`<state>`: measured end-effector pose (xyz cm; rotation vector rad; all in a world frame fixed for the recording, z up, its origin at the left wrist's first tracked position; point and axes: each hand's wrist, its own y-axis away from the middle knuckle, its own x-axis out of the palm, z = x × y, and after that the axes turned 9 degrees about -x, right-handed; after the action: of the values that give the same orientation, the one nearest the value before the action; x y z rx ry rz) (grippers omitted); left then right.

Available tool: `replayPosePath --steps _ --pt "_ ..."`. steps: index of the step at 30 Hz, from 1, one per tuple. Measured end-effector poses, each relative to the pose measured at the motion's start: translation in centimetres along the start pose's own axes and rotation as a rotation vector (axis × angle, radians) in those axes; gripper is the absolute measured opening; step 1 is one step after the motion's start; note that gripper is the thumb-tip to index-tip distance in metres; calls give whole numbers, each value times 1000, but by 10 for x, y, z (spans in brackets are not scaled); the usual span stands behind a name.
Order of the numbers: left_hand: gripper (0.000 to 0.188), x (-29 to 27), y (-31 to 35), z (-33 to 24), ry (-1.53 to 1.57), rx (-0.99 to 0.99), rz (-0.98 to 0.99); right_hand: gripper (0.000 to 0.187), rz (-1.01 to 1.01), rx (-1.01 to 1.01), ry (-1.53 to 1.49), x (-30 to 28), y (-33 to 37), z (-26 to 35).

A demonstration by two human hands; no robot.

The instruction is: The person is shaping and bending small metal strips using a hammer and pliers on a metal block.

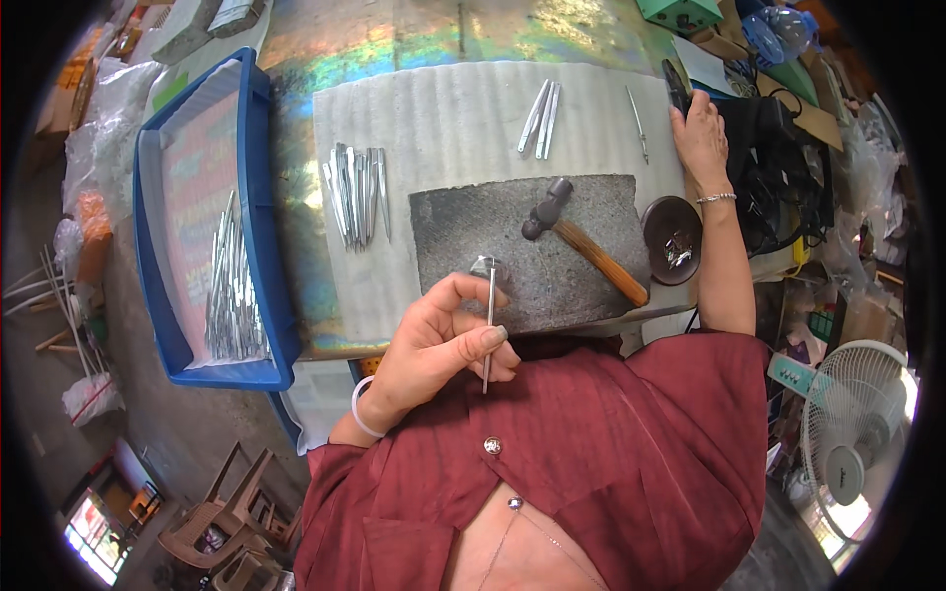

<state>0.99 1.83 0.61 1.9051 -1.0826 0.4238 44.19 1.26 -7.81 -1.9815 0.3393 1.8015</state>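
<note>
My left hand (448, 335) pinches a slim metal rod (490, 330) between thumb and fingers, held in front of my body. Its far tip is over a small shiny metal piece (485, 265) on a dark grey slab (453, 222). Beyond the table's right side, my right hand (703, 138) has its fingers bent around a black elongated object (676, 87); its kind is unclear and the grip is partly hidden. A ball-peen hammer (599, 258) with a wooden handle lies across the slab. Beside it, a brown round dish (658, 222) holds small metal parts.
Slim metal pieces (355, 197) lie in a bunch on the pale foam sheet (419, 108), with a few more strips (539, 123) farther off. One thin rod (638, 123) lies nearer the right. A blue tray (281, 286) of metal pieces stands left; a fan (852, 433) stands right.
</note>
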Motion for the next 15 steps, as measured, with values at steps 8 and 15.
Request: replayPosePath --steps 8,15 --pt "37 -1 -1 -3 -34 66 -37 30 -33 90 -1131 -69 39 -10" --pt "24 -1 -9 3 -99 115 -83 31 424 -52 -1963 -121 123 79"
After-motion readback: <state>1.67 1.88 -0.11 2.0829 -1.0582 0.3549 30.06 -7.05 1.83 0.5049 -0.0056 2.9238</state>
